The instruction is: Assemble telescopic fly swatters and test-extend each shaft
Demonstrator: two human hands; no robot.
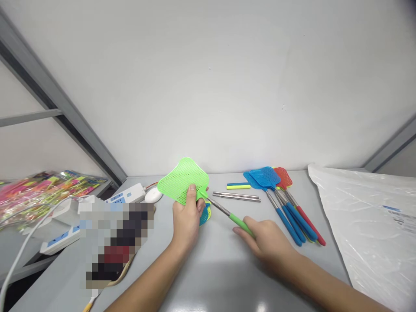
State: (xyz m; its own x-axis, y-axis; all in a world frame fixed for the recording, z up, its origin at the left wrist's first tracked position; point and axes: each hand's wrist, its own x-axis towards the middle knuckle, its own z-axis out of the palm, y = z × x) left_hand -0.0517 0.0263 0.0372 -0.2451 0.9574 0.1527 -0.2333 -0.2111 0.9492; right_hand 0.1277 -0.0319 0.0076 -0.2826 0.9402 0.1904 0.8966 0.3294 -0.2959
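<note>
Holding a green fly swatter (221, 206) aslant
Left hand (189, 212) pinches its head (180, 178), right hand (268, 238) wraps its handle (239, 222); counter (221, 273) spreads between forearms (154, 275), wall (221, 95) behind.

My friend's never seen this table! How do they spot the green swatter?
Find the gray table and look over its middle. There, the left hand grips the green swatter by its head, the right hand by its handle. The blue swatters and red swatter lie to its right; only this one is held.
</note>
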